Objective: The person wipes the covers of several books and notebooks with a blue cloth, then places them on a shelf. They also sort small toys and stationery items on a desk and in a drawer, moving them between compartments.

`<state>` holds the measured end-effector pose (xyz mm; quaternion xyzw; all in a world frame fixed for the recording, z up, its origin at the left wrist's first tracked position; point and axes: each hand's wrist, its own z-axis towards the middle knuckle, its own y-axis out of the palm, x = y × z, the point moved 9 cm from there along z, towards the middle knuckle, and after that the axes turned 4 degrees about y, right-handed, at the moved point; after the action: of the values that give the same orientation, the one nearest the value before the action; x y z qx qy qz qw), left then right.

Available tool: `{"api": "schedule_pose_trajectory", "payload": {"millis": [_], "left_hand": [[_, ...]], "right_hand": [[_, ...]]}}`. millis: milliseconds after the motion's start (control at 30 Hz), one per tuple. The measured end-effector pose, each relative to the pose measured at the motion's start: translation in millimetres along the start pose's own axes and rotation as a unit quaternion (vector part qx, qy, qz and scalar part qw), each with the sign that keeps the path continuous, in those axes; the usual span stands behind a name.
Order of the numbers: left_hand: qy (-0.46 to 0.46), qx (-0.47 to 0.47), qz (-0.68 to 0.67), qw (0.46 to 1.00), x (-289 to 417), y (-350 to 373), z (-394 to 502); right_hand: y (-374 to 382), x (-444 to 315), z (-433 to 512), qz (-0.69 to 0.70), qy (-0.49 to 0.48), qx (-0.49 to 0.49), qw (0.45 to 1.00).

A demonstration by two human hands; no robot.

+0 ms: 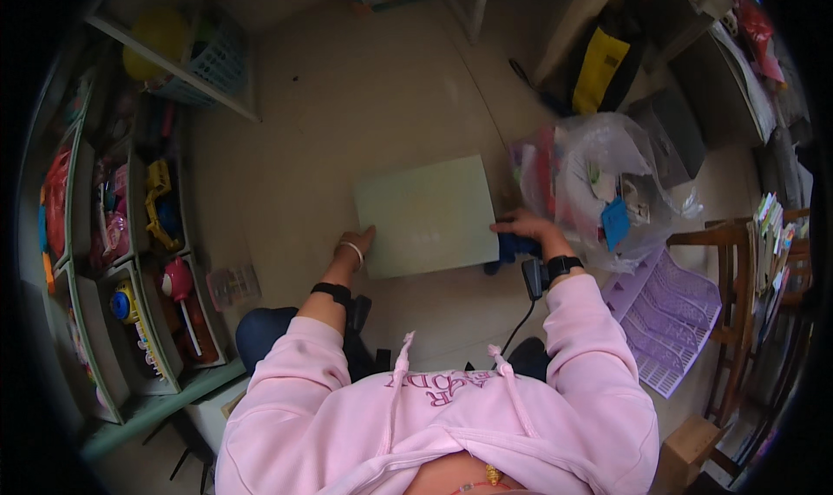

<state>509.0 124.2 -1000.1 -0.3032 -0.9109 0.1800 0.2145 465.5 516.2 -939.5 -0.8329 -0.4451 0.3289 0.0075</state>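
A flat, pale green rectangular board or panel (426, 215) spans the space between my hands, slightly tilted in the view. My left hand (355, 242) grips its left edge near the lower corner, with the thumb along the edge. At the opposite short edge, my right hand (526, 225) holds the panel with fingertips on its rim. The fingers beneath the panel are hidden. Something dark blue (511, 251) shows below my right hand, partly covered by the panel; its kind is unclear.
Left stands a shelf unit (156, 391) with toys in its compartments. A blue plastic basket (218, 69) is at the upper left. To the right lie a clear plastic bag (612, 137) of mixed items and a purple plastic rack (670, 319), beside a wooden chair (732, 280).
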Motion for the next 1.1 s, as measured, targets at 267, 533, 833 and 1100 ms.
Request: {"api": "schedule_pose_trajectory", "payload": {"millis": [267,533,833,1100], "left_hand": [[0.023,0.018,-0.155,0.987,-10.6,23.2,11.6],[0.018,0.041,-0.224,0.974,-30.0,25.8,19.0],[-0.010,0.116,-0.163,0.980,-31.9,35.1,24.7],[0.055,0.064,-0.175,0.981,-10.4,13.9,28.7]], "right_hand": [[16.3,23.4,5.8,0.062,0.062,-0.014,0.996],[19.8,28.0,16.2,-0.025,-0.003,0.023,0.999],[46.6,73.4,29.1,-0.087,0.063,0.165,0.980],[56.9,66.6,37.4,0.082,-0.045,0.110,0.990]]}}
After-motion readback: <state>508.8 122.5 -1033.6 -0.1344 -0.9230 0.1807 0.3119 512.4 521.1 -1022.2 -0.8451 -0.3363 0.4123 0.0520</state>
